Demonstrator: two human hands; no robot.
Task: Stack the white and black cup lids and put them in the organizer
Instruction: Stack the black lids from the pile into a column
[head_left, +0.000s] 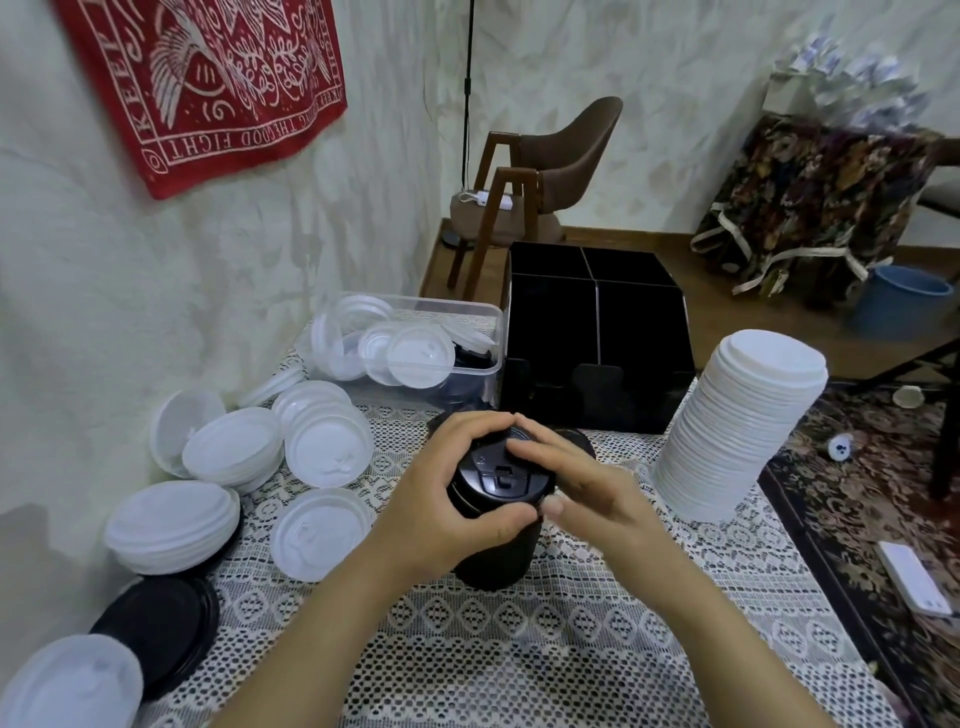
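Black lids (500, 479) seemingly within left grip (448, 501)

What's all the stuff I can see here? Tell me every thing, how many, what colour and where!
black lid stack: one, black, table middle, held in both hands
tall white lid stack: one, white, table's right side
loose white lids: many, white, piled on the table's left
flat black lids: a few, black, front left between white piles
clear tub: one, see-through, back left, white and black lids inside
organizer: one, black, behind the hands
tablecloth: one, white lace, over the table
chair: one, brown, by the far wall
red cloth: one, red and white, on the wall
bucket: one, blue, floor at right
left hand: one, grips the black stack's side
right hand: one, fingers over the top lid, thumb on its edge
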